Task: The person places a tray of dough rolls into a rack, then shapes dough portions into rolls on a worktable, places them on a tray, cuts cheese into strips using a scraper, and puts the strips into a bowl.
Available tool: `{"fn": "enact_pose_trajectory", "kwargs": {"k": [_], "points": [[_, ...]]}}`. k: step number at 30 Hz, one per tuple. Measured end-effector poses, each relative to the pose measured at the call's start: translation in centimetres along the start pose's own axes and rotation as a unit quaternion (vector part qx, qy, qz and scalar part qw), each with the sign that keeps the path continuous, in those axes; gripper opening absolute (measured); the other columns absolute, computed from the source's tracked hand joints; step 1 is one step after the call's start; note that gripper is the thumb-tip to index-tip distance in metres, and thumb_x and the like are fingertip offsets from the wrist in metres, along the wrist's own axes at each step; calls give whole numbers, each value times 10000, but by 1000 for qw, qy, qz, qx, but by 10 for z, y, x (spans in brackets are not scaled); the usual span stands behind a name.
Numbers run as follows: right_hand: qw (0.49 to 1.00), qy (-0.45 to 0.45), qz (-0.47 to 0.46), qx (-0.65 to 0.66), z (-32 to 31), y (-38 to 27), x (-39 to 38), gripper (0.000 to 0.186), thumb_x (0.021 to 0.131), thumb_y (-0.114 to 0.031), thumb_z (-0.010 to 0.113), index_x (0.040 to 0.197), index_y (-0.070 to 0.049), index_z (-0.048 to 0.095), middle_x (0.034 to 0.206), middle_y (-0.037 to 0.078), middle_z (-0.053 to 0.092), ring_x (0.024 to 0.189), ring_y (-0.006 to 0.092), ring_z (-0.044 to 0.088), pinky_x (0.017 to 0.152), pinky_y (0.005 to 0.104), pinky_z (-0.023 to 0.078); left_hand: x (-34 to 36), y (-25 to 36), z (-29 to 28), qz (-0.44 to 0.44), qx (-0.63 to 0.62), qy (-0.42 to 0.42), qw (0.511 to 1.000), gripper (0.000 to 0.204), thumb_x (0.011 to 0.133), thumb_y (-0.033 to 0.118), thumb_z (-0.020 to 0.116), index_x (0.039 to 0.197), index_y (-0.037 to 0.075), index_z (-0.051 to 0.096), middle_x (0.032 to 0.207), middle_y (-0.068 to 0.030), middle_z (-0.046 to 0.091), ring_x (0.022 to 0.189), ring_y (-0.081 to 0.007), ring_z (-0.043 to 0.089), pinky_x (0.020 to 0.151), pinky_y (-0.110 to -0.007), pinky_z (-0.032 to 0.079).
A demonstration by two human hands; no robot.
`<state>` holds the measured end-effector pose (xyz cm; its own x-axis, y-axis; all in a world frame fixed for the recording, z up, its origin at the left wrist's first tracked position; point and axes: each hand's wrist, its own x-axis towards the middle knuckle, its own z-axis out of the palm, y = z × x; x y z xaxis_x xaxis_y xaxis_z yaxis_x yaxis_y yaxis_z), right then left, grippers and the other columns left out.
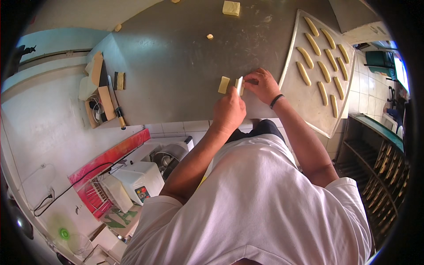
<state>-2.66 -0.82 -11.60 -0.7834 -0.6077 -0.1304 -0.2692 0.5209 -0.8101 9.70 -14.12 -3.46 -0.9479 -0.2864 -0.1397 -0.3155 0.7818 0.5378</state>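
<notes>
My left hand (229, 110) is closed round a narrow, pale, shiny tool (239, 84) that looks like a dough scraper seen on edge. Just left of it a flat rectangular piece of dough (224, 85) lies on the metal table. My right hand (263, 86), with a dark band on the wrist, is close to the tool's right side. Its fingers are bent together by a small bit of dough (242, 90); whether they grip it is hidden. Farther off lie a dough block (231, 8) and a small round dough piece (210, 36).
A tray (288, 57) with several dough sticks (323, 71) lies on the right. On the table's left are an opened cardboard box (106, 102), a long knife (119, 112) and a dark-edged block (119, 81). A slatted rack (375, 154) stands right; a white machine (143, 179) stands lower left.
</notes>
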Motion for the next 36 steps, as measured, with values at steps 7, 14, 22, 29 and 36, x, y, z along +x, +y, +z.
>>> {"fn": "enact_pose_trajectory", "kwargs": {"k": [7, 14, 22, 29, 36], "points": [[1000, 9, -13, -23, -1, -3, -1, 207, 830, -275, 793, 989, -142, 806, 991, 96, 698, 1044, 307, 634, 967, 408, 504, 1, -1, 3, -9, 17, -13, 1000, 175, 885, 69, 608, 1023, 5, 522, 831, -238, 688, 727, -456, 697, 652, -559, 577], [1000, 16, -11, -8, 0, -1, -1, 199, 829, -267, 794, 967, -123, 802, 982, 98, 701, 1027, 308, 642, 945, 407, 515, 7, -2, 9, -25, 11, -35, 999, 186, 886, 76, 619, 1030, 6, 525, 842, -251, 692, 738, -462, 702, 671, -560, 584], [1000, -23, -13, 15, -11, -4, 3, 168, 822, -187, 763, 964, -100, 787, 981, 108, 691, 1004, 309, 655, 922, 397, 535, 18, -17, 17, -33, -76, 9, 997, 196, 918, 90, 606, 1061, -22, 531, 892, -293, 686, 831, -502, 688, 707, -568, 561], [999, -33, 6, 38, -15, -3, -3, 283, 816, -187, 736, 1081, -91, 772, 1007, 120, 662, 963, 270, 671, 900, 380, 564, 0, -32, -21, -37, -131, 59, 989, 171, 922, 95, 616, 1007, -34, 541, 834, -288, 666, 781, -496, 676, 674, -558, 539], [999, -33, 25, -16, -7, -19, 0, 331, 816, -278, 757, 1118, -145, 786, 1026, 113, 655, 1014, 284, 652, 948, 391, 536, -3, -18, -16, -27, -4, 19, 999, 200, 919, 144, 637, 1029, 3, 546, 829, -246, 698, 746, -463, 697, 674, -561, 561]]}}
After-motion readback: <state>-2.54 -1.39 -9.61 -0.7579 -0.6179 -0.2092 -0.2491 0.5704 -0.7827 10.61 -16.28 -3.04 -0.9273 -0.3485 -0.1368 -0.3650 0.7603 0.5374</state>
